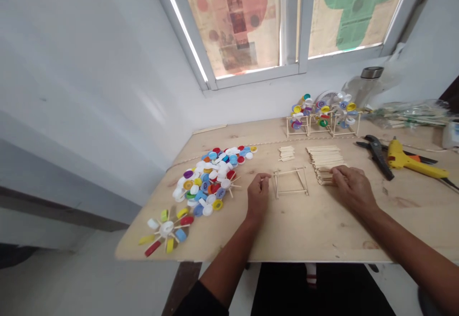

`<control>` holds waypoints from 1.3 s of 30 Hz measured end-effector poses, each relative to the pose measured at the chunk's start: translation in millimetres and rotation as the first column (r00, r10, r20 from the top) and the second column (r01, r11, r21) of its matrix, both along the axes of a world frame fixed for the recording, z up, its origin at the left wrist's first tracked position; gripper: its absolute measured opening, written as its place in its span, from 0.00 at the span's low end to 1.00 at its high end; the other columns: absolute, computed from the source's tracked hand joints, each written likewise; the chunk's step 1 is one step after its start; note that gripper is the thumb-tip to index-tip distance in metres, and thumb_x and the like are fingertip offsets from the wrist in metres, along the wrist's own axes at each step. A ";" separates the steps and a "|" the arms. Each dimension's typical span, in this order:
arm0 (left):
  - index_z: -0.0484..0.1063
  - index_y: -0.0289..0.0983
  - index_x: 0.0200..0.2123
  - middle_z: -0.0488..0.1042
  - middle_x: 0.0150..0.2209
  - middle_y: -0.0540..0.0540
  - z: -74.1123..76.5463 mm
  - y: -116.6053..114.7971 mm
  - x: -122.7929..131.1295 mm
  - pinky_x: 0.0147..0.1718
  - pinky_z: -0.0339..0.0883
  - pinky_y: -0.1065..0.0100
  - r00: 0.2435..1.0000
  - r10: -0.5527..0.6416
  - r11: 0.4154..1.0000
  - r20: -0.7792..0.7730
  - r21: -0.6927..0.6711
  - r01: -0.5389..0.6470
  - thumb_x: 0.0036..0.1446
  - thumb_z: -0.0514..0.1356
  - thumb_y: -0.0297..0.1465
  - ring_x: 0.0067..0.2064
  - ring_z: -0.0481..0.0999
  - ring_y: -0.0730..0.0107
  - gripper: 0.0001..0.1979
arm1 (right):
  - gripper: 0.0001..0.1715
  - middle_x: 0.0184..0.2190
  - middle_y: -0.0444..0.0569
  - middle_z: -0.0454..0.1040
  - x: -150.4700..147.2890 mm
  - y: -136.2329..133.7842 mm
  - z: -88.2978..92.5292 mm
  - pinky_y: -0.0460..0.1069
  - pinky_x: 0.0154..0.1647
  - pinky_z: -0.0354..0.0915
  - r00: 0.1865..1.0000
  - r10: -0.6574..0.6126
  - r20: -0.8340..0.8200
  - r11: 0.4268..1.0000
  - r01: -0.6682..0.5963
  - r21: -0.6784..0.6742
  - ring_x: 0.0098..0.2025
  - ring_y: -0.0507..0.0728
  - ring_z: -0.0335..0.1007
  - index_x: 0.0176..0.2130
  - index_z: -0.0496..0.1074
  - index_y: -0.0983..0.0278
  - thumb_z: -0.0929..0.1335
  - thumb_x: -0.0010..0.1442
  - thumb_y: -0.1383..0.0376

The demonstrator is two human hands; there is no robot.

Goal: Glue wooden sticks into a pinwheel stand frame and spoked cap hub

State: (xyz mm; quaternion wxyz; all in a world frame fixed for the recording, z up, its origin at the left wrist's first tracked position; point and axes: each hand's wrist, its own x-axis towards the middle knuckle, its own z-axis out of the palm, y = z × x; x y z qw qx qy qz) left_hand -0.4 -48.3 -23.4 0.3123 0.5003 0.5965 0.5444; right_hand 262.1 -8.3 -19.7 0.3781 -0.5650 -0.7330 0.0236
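Observation:
A small frame of thin sticks [292,191] lies on the wooden table in front of me. My left hand [258,194] is at its left side, fingers curled, the index finger reaching the frame's upper left corner; whether it grips anything is too small to tell. To the right, my right hand [353,187] rests at the lower right end of a pile of long sticks [324,158], its fingertips pinched together on the sticks. A small stack of short sticks [286,153] lies behind the frame, between it and the finished models.
Many coloured bottle caps [211,182] are heaped at the left, with a cap wheel [167,230] near the front left edge. Cap-wheel models [322,115] stand at the back. Pliers [378,156], a yellow glue gun [412,163], bagged sticks [412,115] and a bottle [367,86] are at the right.

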 end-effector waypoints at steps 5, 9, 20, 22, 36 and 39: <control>0.71 0.35 0.38 0.52 0.16 0.59 -4.0 0.7 -0.5 0.19 0.47 0.75 0.998 -0.009 1.000 0.069 0.001 0.009 0.55 0.51 0.32 0.17 0.52 0.78 0.12 | 0.11 0.29 0.49 0.76 0.1 -2.8 0.1 0.54 0.40 0.60 1.000 0.014 -0.022 0.997 -0.012 0.072 0.33 0.58 0.68 0.30 0.69 0.61 0.59 0.55 0.65; 0.72 0.35 0.32 0.53 0.15 0.58 -3.2 0.6 0.6 0.18 0.46 0.76 0.990 -0.035 0.999 0.136 -0.004 0.036 0.51 0.51 0.29 0.17 0.52 0.79 0.11 | 0.11 0.26 0.46 0.75 0.6 -4.5 2.5 0.54 0.43 0.60 0.992 0.125 -0.003 0.990 -0.124 0.070 0.32 0.57 0.69 0.25 0.68 0.60 0.59 0.53 0.65; 0.68 0.35 0.33 0.54 0.14 0.58 5.2 -3.2 4.6 0.17 0.48 0.76 0.975 -0.014 1.000 0.221 0.008 0.012 0.56 0.51 0.34 0.16 0.53 0.78 0.09 | 0.13 0.27 0.47 0.75 2.4 -4.7 1.0 0.54 0.40 0.60 0.993 0.112 -0.037 0.994 -0.112 0.006 0.34 0.59 0.68 0.30 0.69 0.60 0.58 0.58 0.62; 0.67 0.35 0.32 0.55 0.15 0.58 4.2 -2.5 4.2 0.18 0.49 0.76 0.981 -0.012 1.000 0.195 0.019 0.008 0.58 0.51 0.36 0.16 0.54 0.78 0.11 | 0.14 0.27 0.46 0.75 1.0 -5.1 1.4 0.54 0.41 0.60 0.990 0.130 -0.052 0.991 -0.130 0.012 0.33 0.58 0.68 0.30 0.69 0.60 0.58 0.59 0.62; 0.69 0.36 0.34 0.56 0.16 0.57 8.0 -6.6 1.8 0.18 0.51 0.76 0.992 0.025 0.994 0.121 0.106 -0.038 0.59 0.52 0.40 0.17 0.54 0.79 0.13 | 0.16 0.26 0.47 0.77 -3.3 -3.7 -1.5 0.55 0.41 0.63 0.986 0.115 -0.122 0.992 -0.109 0.060 0.34 0.59 0.71 0.34 0.75 0.61 0.62 0.60 0.56; 0.71 0.36 0.34 0.59 0.17 0.56 11.8 -9.9 2.2 0.21 0.55 0.75 0.999 0.003 0.989 0.044 0.150 -0.009 0.58 0.54 0.39 0.19 0.58 0.77 0.13 | 0.15 0.26 0.47 0.77 -5.5 -6.4 0.7 0.54 0.40 0.64 0.983 0.122 -0.136 0.992 -0.116 0.053 0.34 0.59 0.71 0.32 0.75 0.61 0.64 0.59 0.56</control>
